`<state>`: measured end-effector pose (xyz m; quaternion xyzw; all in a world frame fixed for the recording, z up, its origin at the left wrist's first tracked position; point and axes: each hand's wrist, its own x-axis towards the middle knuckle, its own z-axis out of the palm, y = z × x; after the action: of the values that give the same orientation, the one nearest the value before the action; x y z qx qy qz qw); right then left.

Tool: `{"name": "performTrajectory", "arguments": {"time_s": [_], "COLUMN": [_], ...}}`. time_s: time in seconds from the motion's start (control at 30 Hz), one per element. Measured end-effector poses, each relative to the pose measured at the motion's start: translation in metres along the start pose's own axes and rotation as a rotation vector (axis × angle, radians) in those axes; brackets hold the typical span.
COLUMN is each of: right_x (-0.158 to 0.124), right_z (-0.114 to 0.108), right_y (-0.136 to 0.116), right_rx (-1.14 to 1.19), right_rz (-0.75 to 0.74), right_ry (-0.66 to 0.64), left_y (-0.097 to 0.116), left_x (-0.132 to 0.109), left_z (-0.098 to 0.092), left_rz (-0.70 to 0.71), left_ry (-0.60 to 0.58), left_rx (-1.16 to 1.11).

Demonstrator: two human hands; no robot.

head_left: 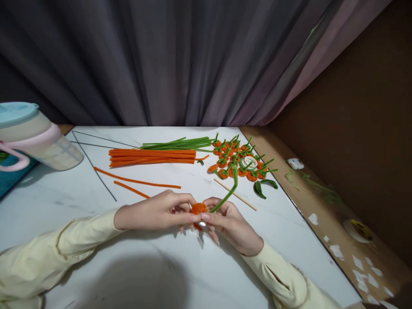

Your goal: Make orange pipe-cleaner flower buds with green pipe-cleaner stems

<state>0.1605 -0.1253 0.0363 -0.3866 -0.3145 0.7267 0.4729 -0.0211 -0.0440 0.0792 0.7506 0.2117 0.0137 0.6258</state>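
Note:
Between both hands, above the near middle of the white board, is a small round orange pipe-cleaner pumpkin (198,208). My left hand (157,211) pinches it from the left with thumb and fingers. From the right, my right hand (230,223) closes on it, thumb at its lower edge. A bent green pipe-cleaner stem (229,194) rises beside the right fingers toward the finished-looking pumpkins. A short orange end pokes out below the fingers. Something small and shiny under the thumbs is too blurred to name.
Ahead lie bundles of orange pipe cleaners (152,158) and green pipe cleaners (180,143). Several small pumpkins (222,163), a tape roll (249,162), green leaves (260,189) and a wooden stick (236,195) sit to the right. A tumbler (54,146) stands left; paper scraps (336,252) lie right.

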Motion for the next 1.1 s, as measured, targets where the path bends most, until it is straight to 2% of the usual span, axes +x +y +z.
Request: {"name": "performTrajectory", "arguments": {"time_s": [0.07, 0.23, 0.33, 0.53, 0.73, 0.83, 0.9, 0.93, 1.03, 1.1], "right_x": [-0.001, -0.003, -0.004, -0.007, -0.006, -0.007, -0.009, -0.01, -0.011, -0.01], "right_z": [0.001, 0.001, 0.0, -0.001, -0.004, -0.005, -0.006, -0.006, -0.008, -0.009], "right_y": [0.0, 0.001, 0.0, -0.002, 0.002, 0.0, -0.001, -0.002, 0.001, 0.004], "right_rx": [-0.041, -0.078, -0.128, -0.151, -0.161, -0.223, -0.351, -0.466, -0.943, -1.237], "right_rz": [-0.036, -0.033, -0.027, -0.031, -0.014, -0.025, -0.11, -0.199, -0.626, -0.881], "right_ry": [0.022, -0.042, -0.073, -0.167, -0.2, -0.216, -0.204, -0.182, -0.131, -0.144], "left_y": [0.002, 0.003, 0.002, 0.002, -0.001, 0.0, 0.002, 0.003, 0.005, 0.004], "left_x": [-0.001, -0.004, -0.005, -0.006, -0.005, -0.005, -0.004, -0.004, -0.003, -0.003], "left_z": [0.0, 0.005, 0.008, 0.008, 0.011, 0.011, 0.01, 0.008, 0.003, 0.001], "left_rz": [0.06, 0.174, 0.192, 0.203, 0.292, 0.289, 0.25, 0.23, 0.2, 0.201], "left_ry": [0.013, 0.088, 0.111, 0.12, 0.176, 0.18, 0.164, 0.141, 0.057, 0.053], "left_rx": [0.09, 0.367, 0.474, 0.546, 0.575, 0.584, 0.547, 0.503, 0.356, 0.369]}}
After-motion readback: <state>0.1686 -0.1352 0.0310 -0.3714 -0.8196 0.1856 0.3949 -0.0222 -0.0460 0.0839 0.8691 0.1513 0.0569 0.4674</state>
